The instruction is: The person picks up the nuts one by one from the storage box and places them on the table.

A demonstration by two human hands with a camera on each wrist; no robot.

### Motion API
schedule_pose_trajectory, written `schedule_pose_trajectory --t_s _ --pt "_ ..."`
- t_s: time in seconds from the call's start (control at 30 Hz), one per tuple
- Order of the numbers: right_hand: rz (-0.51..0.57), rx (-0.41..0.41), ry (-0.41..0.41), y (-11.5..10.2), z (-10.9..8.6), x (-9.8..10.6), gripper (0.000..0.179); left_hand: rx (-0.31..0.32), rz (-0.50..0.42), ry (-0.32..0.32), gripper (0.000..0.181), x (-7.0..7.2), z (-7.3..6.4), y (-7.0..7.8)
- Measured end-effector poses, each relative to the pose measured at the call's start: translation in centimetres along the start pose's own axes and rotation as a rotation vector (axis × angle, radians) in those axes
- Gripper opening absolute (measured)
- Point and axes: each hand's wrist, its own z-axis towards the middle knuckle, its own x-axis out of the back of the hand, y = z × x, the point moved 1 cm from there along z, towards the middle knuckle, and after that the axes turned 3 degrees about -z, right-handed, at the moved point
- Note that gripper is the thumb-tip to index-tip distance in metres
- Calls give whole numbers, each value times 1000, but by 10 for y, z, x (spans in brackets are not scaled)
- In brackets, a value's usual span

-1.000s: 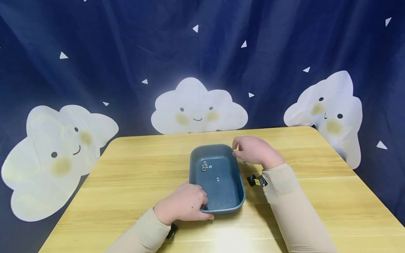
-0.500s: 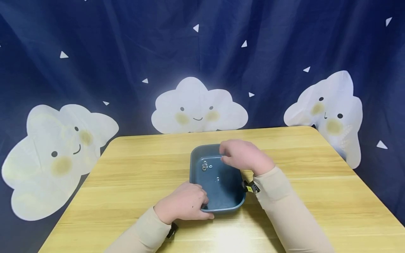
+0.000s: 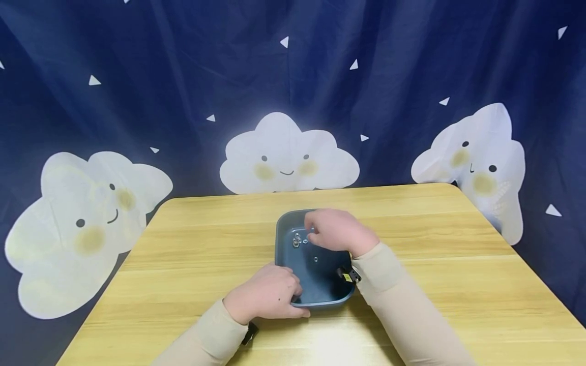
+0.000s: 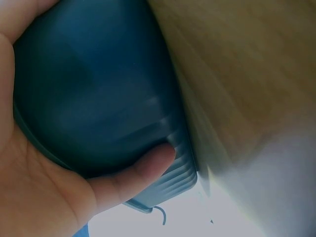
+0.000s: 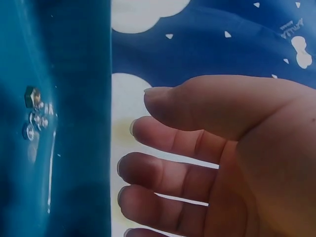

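Observation:
A deep dark blue-green plastic basin (image 3: pixel 318 287) stands on the table. My left hand (image 3: pixel 267 296) grips its near left corner. In the left wrist view the thumb (image 4: pixel 148 173) lies along the outer wall; in the head view the fingers reach inside over the rim. A small cluster of metal nuts (image 3: pixel 296 242) lies on the basin floor toward the far left. One loose nut (image 3: pixel 316 259) lies nearer the middle. Over the far right part of the basin hovers my right hand (image 3: pixel 341 231), fingers loosely bent and holding nothing. The right wrist view shows a brass-coloured nut (image 5: pixel 33 98) among silvery ones.
The wood-grain table (image 3: pixel 201 254) extends on both sides of the basin. Behind it hangs a dark blue curtain (image 3: pixel 183 61) with white cloud and triangle prints. A small black device (image 3: pixel 350 275) on the right wrist sits over the basin's right wall.
My right hand has moved left from beside the basin's far right corner to over its inside, closer to the nuts. The left hand and the basin have stayed in place.

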Motion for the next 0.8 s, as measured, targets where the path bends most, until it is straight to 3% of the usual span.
schedule_pose_trajectory --t_s 0.4,0.8 --pt "-72 -91 -138 0 13 -24 14 -5 27 29 51 1 0 1" --pt "-70 -92 -198 4 15 -39 17 0 15 13 51 0 0 1"
